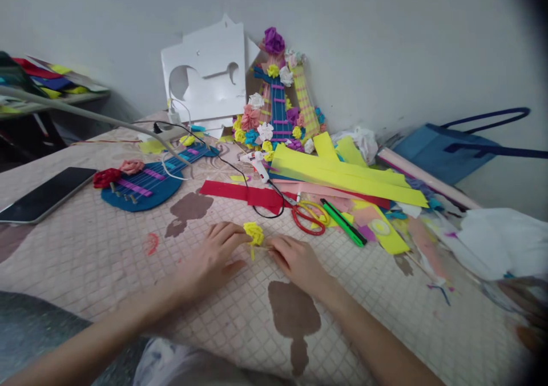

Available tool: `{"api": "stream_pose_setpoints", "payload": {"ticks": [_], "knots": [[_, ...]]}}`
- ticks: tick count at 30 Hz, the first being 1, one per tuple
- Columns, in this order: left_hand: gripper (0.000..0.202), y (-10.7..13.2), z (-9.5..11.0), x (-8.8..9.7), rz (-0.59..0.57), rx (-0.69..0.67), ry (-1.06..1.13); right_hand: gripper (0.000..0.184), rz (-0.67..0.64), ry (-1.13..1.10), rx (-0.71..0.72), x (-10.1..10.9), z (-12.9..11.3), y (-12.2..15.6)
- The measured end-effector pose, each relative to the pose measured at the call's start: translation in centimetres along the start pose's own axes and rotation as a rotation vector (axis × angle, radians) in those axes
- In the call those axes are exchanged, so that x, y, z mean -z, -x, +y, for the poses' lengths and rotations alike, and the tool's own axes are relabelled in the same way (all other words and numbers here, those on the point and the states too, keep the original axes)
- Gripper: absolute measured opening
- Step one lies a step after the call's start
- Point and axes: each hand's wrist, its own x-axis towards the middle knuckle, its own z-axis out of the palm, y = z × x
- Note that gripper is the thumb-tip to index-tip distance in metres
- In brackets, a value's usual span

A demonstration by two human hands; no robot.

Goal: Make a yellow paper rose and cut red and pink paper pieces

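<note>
Item: yellow paper flower [254, 233], near centre of the bench [107, 249], between your hands.
Left hand [214, 254]: grip pinches its left side.
Right hand [295, 260]: grip closed on its trailing strip.
Step, seemingly: rolling the bloom.
Next calls for even tension.
Scissors [309, 214] lie just beyond.

No text, label, brand, number or sign can be read anywhere in this view. The phone [43, 194] shows only a dark screen. The white cardboard sheet [205, 77] shows only plain surface and cut-out holes. The yellow paper flower [254, 233] carries no writing. Any print on the green marker [342, 221] or the blue bag [440, 149] is too small or blurred to make out.
</note>
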Motion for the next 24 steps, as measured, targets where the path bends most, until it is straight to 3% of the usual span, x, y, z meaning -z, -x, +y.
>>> {"api": "stream_pose_setpoints", "payload": {"ticks": [7,14,24], "knots": [[0.026,0.2,1.0,-0.6,-0.022,0.02,-0.098,0.011,-0.001,-0.012,-0.002,-0.5,-0.6,0.0],[0.017,0.7,2.3,-1.4,0.034,0.035,-0.257,0.011,-0.005,-0.028,0.002,-1.1,-0.8,-0.1],[0.013,0.5,2.1,-1.4,0.042,0.041,-0.294,0.01,0.018,-0.051,-0.015,-1.1,-0.9,-0.2]]}}
